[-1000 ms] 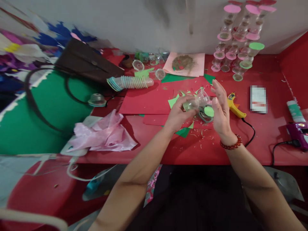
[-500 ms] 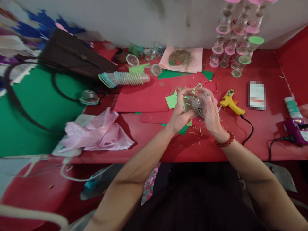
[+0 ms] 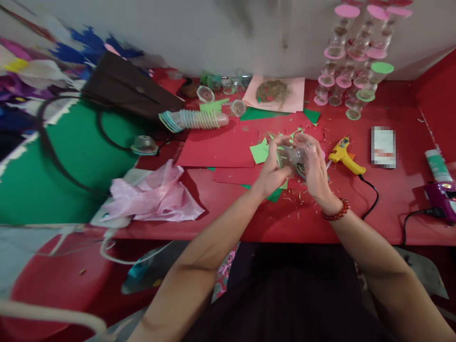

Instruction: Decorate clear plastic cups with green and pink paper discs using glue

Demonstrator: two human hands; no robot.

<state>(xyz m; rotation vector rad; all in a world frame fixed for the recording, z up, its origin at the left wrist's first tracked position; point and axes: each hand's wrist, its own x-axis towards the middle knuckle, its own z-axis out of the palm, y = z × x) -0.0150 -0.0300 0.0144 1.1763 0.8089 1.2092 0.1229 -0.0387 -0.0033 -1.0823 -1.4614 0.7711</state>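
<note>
Head | left hand (image 3: pixel 268 172), right hand (image 3: pixel 317 175) | half-curled grip | holding clear cups (image 3: pixel 294 156)

a dark handbag (image 3: pixel 130 88) sits beyond some crumpled pink material (image 3: pixel 158 194).

No lettering legible from where I stand. White packet (image 3: pixel 383 147) at the right of the table (image 3: pixel 392 204): face broken into coarse squares, reddish band across it, words not to be made out. Yellow glue gun (image 3: pixel 345 157): multicoloured sticker on the body, too small to read. White-and-green tube (image 3: pixel 438 165), far right: label blurred. Purple device (image 3: pixel 439 202) just beside it: pale patch, any print unreadable.
</note>
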